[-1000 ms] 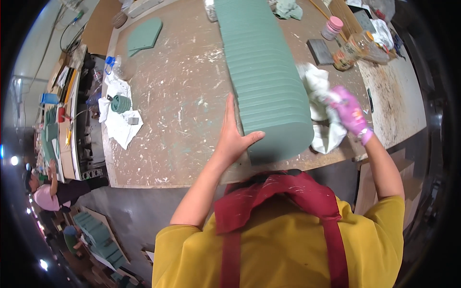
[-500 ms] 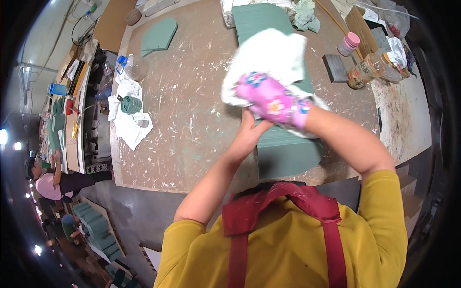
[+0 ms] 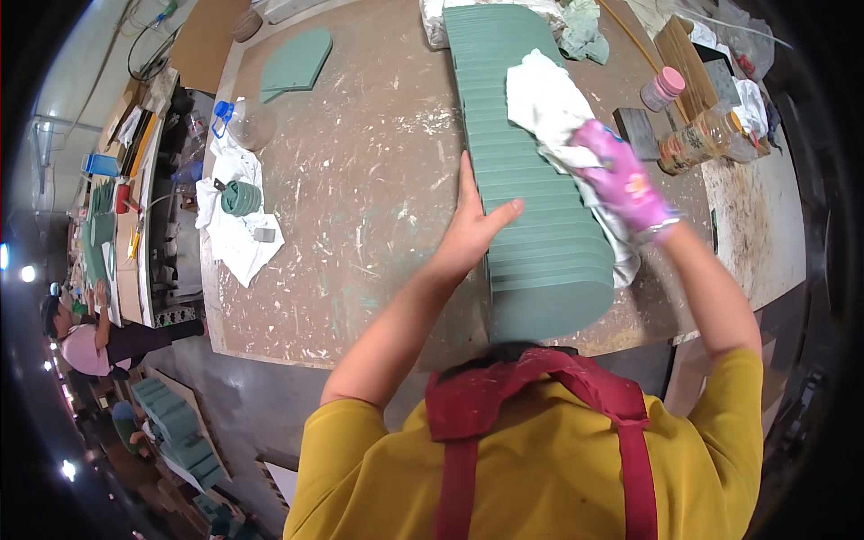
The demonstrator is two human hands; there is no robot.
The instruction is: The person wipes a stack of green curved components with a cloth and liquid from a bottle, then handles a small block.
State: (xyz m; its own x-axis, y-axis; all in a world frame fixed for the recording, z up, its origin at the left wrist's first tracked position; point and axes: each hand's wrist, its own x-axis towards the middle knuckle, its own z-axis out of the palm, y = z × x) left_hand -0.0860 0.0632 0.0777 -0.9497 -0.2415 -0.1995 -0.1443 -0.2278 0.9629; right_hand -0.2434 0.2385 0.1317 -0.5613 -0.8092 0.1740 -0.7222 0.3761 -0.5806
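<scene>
A long row of overlapping green sheets with rounded ends (image 3: 531,211) lies fanned out in front of me. My bare left hand (image 3: 472,225) rests against its left edge, thumb spread over the top sheets and fingers stretched along the side. In a pink flowered glove, my right hand (image 3: 625,180) is at the right edge of the row, closed on a white cloth (image 3: 549,103). Part of the cloth lies across the sheets and part hangs down their right side. The gloved fingertips are partly hidden and slightly blurred.
At the left are a green rounded piece (image 3: 299,61), a clear jug (image 3: 252,126) and a green coil (image 3: 241,198) on a white rag. At the right stand a pink-lidded jar (image 3: 663,88), a dark block (image 3: 637,133) and a bottle (image 3: 688,144). A person (image 3: 85,346) works far left.
My right hand has moved right with the cloth, from over the middle of the sheets to their right edge. The row, now more exposed, has shifted slightly right. My left thumb has spread.
</scene>
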